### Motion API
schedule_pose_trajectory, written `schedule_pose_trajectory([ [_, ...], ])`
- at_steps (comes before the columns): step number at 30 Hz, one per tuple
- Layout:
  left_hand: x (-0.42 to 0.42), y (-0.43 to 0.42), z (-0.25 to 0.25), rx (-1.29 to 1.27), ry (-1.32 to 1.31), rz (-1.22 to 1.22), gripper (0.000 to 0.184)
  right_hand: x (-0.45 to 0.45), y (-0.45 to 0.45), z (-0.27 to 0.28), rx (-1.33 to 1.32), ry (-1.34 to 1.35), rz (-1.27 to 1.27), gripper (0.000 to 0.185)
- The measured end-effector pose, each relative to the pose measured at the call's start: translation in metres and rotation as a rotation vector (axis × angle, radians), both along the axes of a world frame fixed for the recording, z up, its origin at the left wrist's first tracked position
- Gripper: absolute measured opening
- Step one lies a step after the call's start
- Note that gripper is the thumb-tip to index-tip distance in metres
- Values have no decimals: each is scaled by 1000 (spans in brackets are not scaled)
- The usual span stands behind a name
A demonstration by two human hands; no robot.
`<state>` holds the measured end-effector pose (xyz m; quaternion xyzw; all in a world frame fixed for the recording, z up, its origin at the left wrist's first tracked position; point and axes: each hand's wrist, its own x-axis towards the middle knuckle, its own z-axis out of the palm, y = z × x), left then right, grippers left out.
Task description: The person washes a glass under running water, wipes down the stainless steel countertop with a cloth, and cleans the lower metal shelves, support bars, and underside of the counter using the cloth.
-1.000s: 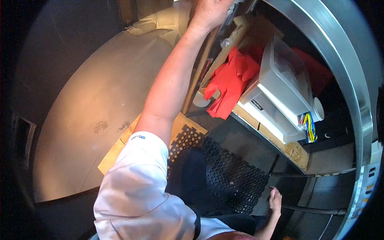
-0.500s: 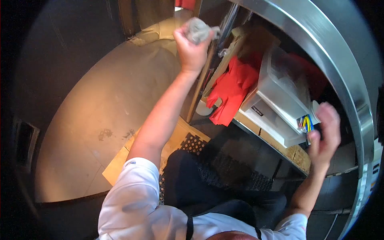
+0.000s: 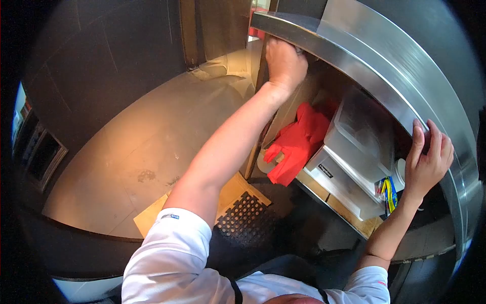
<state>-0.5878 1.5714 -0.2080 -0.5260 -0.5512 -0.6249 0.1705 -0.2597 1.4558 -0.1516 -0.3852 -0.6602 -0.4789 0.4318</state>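
Note:
My left hand (image 3: 286, 65) is closed at the upper middle, just under the near edge of the steel counter (image 3: 354, 63). A bit of greyish cloth seems to show beside its fingers; most of it is hidden. On the right, my right hand (image 3: 429, 159) rests its spread fingers on the counter's edge. Below the counter, a shelf (image 3: 334, 205) bears a red cloth or bag (image 3: 298, 144) and clear plastic drawers (image 3: 357, 147). A blue and yellow packet (image 3: 389, 195) and a white tub (image 3: 399, 172) stand near my right wrist.
Dark walls (image 3: 116, 50) enclose the left side. A tiled floor (image 3: 126, 167) stretches below them, with flat cardboard (image 3: 152, 215) and a black perforated mat (image 3: 245, 215) at my feet. A wooden post (image 3: 253, 152) stands left of the shelf.
My left hand, which held a grey cloth in the open, has moved right and under the counter's edge. My right hand has come up onto that edge. The view has shifted over the counter.

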Motion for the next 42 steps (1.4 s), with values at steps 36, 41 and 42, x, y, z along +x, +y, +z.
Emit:
schedule_pose_trajectory([
  [36,32,-46,16,476,682,-168,48,34,-20,-8,-135,132,232,25],
  [41,76,-57,32,538,825,-127,45,41,-19,-6,-151,139,274,24],
  [42,66,-52,31,541,841,-83,45,42,-18,-7,-158,147,294,24],
])
